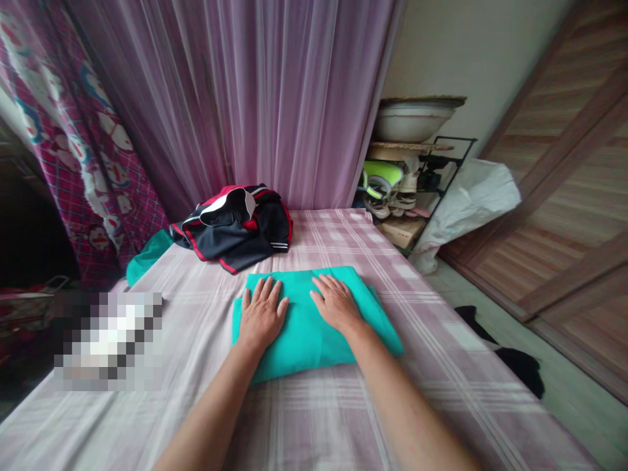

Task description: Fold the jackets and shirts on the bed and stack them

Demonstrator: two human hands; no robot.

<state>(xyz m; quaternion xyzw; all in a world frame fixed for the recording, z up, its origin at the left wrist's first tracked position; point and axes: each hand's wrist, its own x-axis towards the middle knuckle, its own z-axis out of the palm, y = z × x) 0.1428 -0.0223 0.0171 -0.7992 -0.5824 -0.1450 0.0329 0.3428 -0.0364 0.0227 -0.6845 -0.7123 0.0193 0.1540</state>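
Observation:
A folded teal cloth (309, 333) lies flat on the plaid tablecloth (314, 418), its folded layers showing at the right edge. My left hand (265, 311) rests palm down on its left part, fingers spread. On the upper right part lies my right hand (336, 301), also palm down and with its fingers apart. Neither hand grips anything. What kind of item the cloth is cannot be made out while it is folded.
Beyond the cloth sits a crumpled dark garment (240, 229) with red and white trim. More teal fabric (150, 255) hangs at the left edge. A blurred-out object (110, 337) lies on the left. Shelves with a basin (415, 121) and a white sack (466, 199) stand at right.

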